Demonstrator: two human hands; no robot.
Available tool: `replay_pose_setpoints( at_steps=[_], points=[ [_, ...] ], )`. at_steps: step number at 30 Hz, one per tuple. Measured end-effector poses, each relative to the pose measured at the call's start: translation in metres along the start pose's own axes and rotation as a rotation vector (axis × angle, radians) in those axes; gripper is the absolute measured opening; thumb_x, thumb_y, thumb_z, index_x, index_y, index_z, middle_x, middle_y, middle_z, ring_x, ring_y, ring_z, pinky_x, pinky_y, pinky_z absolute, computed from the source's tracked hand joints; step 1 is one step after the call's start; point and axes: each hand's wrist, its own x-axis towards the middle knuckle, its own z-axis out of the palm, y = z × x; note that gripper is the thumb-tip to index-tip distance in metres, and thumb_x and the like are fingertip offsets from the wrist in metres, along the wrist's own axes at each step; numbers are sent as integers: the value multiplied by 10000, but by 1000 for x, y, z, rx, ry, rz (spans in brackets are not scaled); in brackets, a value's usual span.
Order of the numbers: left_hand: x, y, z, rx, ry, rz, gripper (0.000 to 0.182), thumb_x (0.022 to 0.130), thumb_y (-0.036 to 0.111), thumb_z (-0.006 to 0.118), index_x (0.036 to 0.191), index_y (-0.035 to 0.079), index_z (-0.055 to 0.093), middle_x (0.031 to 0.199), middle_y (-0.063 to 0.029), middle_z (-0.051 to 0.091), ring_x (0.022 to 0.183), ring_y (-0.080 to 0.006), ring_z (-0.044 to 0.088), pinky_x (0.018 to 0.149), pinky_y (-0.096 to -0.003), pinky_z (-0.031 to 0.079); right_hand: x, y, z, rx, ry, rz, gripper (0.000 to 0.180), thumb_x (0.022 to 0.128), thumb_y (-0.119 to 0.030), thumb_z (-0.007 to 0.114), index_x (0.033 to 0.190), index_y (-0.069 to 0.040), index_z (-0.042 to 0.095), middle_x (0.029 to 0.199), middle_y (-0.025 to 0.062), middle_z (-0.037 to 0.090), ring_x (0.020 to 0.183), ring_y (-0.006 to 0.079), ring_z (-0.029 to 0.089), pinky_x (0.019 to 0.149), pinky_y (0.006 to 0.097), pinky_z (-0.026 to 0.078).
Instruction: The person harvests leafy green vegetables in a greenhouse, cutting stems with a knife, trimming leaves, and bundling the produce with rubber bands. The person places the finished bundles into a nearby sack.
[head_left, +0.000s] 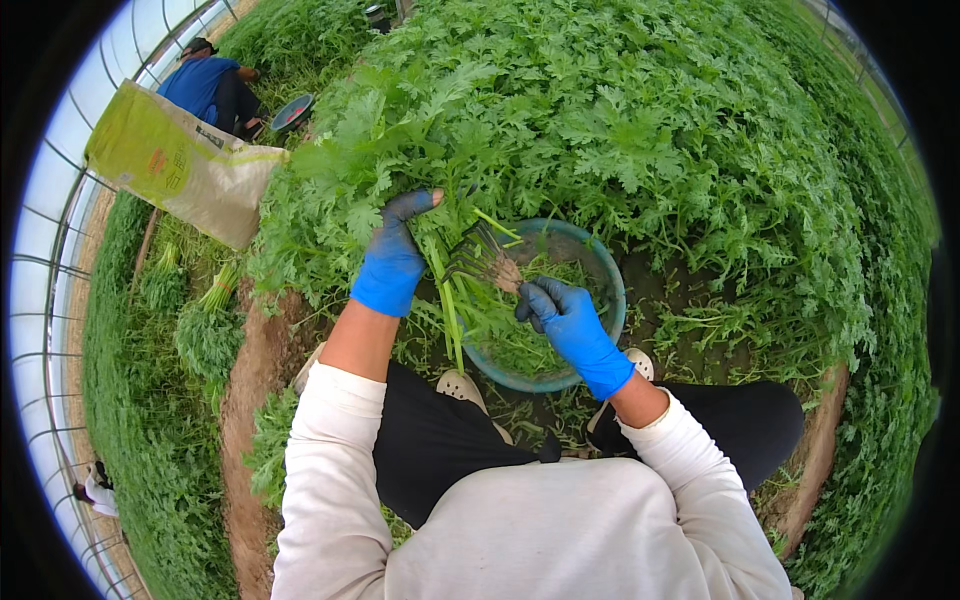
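My left hand (395, 251), in a blue glove with a torn-open thumb tip, grips a bunch of leafy greens with lobed leaves, like crown daisy. The bunch's pale green stems (448, 307) hang below the hand towards my shoe. My right hand (566, 319), gloved in blue with dark fingers, holds a small hand rake (484, 259) by its handle. The rake's thin tines point left and lie against or close to the stems. Beneath both hands sits a round blue-green basin (619, 300) with loose leaves and stem scraps in it.
Dense standing greens (637, 135) fill the bed ahead. A printed woven sack (202, 165) stands at the left. Tied bunches (217, 300) lie beyond a bare soil ridge (251, 390). A person in blue (199, 86) crouches near another basin (292, 112); another person (99, 491) is far left.
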Motion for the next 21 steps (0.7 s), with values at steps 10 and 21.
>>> replay_pose_setpoints(
  at_steps=[10,21],
  points=[
    [12,12,-3,-178,-11,-68,214,683,139,670,864,25,653,893,-122,671,830,-270,638,793,-406,536,-21,90,-79,-630,86,668,555,903,-504,528,830,30,660,742,220,640,674,339,629,644,428,484],
    [14,9,20,-185,77,-9,233,691,166,696,883,39,661,936,-121,664,819,-281,630,794,-418,524,-15,62,-9,-748,-174,360,542,921,-490,485,839,12,673,691,183,639,687,353,633,644,455,477]
  ],
)
